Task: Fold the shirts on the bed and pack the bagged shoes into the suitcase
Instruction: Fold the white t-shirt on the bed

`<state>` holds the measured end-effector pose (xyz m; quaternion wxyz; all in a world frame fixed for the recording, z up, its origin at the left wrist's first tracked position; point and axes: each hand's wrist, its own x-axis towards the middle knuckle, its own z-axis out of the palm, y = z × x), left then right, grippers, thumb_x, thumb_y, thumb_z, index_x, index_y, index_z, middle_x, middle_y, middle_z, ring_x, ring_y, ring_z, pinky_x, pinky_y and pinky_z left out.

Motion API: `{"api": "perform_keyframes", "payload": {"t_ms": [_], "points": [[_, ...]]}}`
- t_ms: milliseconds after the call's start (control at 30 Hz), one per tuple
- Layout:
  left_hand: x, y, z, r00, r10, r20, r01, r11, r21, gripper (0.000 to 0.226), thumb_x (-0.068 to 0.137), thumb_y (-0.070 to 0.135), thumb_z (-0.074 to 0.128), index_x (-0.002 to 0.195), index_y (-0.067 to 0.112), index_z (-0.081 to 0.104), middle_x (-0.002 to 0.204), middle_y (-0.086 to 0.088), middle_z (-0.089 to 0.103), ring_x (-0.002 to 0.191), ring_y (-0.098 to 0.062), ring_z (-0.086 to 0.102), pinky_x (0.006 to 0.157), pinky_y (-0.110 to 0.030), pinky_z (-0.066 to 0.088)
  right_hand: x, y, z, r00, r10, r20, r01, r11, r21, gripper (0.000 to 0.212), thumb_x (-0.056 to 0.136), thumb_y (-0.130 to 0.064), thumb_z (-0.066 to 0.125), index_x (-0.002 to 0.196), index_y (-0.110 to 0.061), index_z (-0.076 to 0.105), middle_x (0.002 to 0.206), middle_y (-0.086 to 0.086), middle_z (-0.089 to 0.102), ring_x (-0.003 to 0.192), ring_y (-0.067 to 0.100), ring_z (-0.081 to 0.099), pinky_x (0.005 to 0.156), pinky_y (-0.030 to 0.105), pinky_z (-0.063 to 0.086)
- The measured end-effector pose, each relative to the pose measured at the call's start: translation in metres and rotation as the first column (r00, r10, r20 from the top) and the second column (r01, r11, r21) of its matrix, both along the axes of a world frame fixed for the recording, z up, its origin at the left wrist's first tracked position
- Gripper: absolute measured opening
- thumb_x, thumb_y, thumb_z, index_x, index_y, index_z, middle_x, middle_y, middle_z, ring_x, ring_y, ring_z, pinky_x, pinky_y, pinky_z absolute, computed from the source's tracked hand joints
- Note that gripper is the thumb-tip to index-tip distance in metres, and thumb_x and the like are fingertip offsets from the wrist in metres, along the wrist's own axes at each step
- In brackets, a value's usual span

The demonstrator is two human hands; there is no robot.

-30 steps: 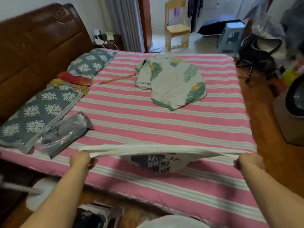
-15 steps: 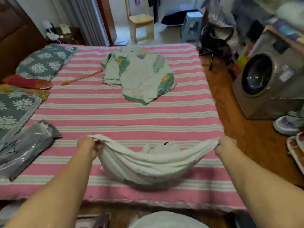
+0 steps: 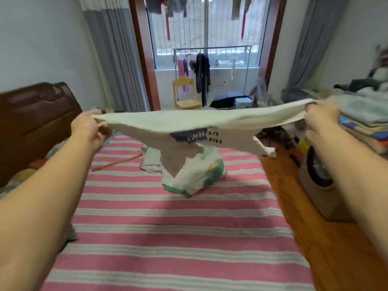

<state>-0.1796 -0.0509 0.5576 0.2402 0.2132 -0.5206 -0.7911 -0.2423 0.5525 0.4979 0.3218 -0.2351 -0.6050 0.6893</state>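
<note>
Bed (image 3: 178, 238), pink-striped sheet, bare in the foreground. Above it, left hand (image 3: 89, 131) and right hand (image 3: 321, 120) each pinch one end of a white printed T-shirt (image 3: 189, 127), fingers curled round the fabric, arms spread wide. Shirt is airborne, stretched flat, sleeves dangling, well clear of the sheet.

Risks, judged:
- Grip sits on the edges only; a hard flick could pull an end free.
- Uneven lay-down would leave the sleeves bunched under the body.
- Landing too far forward puts it on the leaf-print shirt (image 3: 197, 177) crumpled mid-bed.

Bagged shoes and suitcase: not in view.
</note>
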Motion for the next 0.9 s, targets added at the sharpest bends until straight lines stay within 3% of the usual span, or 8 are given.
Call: {"api": "perform_keyframes", "payload": {"t_ms": [67,167,233,433,533,667,767,900], "points": [[0.009,-0.002,-0.037,0.983,-0.04,0.179,0.071,0.983,-0.168,0.041,0.098,-0.002,0.027,0.095,0.02,0.062,0.082,-0.012,0.058,0.049,-0.013,0.043,0.037,-0.014,0.037,0.049,-0.007,-0.027,0.998,0.051,-0.034,-0.053,0.996,-0.066,0.027,0.09,-0.001,0.056,0.083,-0.022,0.07,0.094,0.011,0.068,0.075,0.024,0.069,0.058,0.032,0.059],[0.028,-0.014,-0.136,0.918,-0.099,0.384,0.234,0.917,-0.323,0.051,0.095,-0.01,0.024,0.112,0.015,0.065,0.08,-0.013,0.055,0.054,-0.019,0.043,0.04,-0.015,0.041,0.147,-0.042,-0.069,0.971,0.102,0.218,-0.054,0.975,-0.213,0.04,0.092,0.01,0.044,0.1,-0.018,0.071,0.111,0.013,0.068,0.078,0.021,0.066,0.066,0.028,0.056],[0.045,-0.016,-0.197,0.851,-0.084,0.518,0.305,0.883,-0.358,0.045,0.096,-0.009,0.031,0.114,0.009,0.068,0.084,-0.014,0.057,0.059,-0.021,0.046,0.042,-0.018,0.045,0.167,-0.03,-0.125,0.94,0.104,0.324,-0.018,0.966,-0.257,0.045,0.094,0.012,0.037,0.106,-0.018,0.07,0.117,0.014,0.064,0.077,0.019,0.061,0.058,0.021,0.052],[0.14,0.016,-0.377,0.613,-0.078,0.786,0.485,0.822,-0.297,0.043,0.083,-0.02,0.046,0.097,0.013,0.071,0.098,-0.013,0.067,0.083,-0.029,0.064,0.079,-0.042,0.057,0.254,-0.031,-0.298,0.752,0.157,0.64,0.121,0.922,-0.368,0.039,0.1,0.011,0.033,0.102,-0.013,0.064,0.119,0.026,0.062,0.078,0.022,0.06,0.047,0.017,0.054],[0.181,0.011,-0.48,0.427,-0.067,0.902,0.623,0.744,-0.24,0.048,0.072,-0.019,0.059,0.097,0.02,0.072,0.092,-0.015,0.072,0.076,-0.033,0.066,0.072,-0.044,0.056,0.294,-0.037,-0.395,0.635,0.161,0.755,0.194,0.914,-0.358,0.03,0.099,0.008,0.043,0.103,-0.009,0.067,0.11,0.022,0.066,0.081,0.024,0.063,0.049,0.021,0.057],[0.217,0.003,-0.592,0.316,-0.126,0.94,0.634,0.765,-0.111,0.023,0.077,0.014,0.066,0.096,0.021,0.076,0.103,-0.013,0.075,0.095,-0.038,0.071,0.093,-0.054,0.056,0.327,-0.041,-0.495,0.573,0.152,0.805,0.288,0.883,-0.372,0.023,0.096,-0.001,0.047,0.104,-0.003,0.068,0.103,0.009,0.065,0.088,0.023,0.063,0.061,0.028,0.056],[0.234,0.011,-0.612,0.331,-0.001,0.944,0.642,0.733,-0.224,0.011,0.089,0.018,0.064,0.096,0.019,0.072,0.099,-0.012,0.074,0.092,-0.037,0.069,0.089,-0.051,0.057,0.345,-0.048,-0.533,0.407,0.093,0.909,0.203,0.961,-0.19,0.022,0.092,0.003,0.056,0.101,-0.01,0.072,0.111,0.012,0.068,0.099,0.028,0.065,0.084,0.038,0.057],[0.26,-0.003,-0.616,0.22,0.031,0.975,0.862,0.462,-0.209,0.026,0.092,-0.006,0.053,0.103,0.017,0.059,0.096,-0.011,0.067,0.083,-0.034,0.065,0.078,-0.049,0.055,0.369,-0.051,-0.548,0.19,-0.04,0.981,-0.006,0.999,0.041,0.036,0.089,0.014,0.053,0.1,-0.014,0.073,0.114,0.013,0.067,0.104,0.034,0.063,0.085,0.036,0.055]]}}
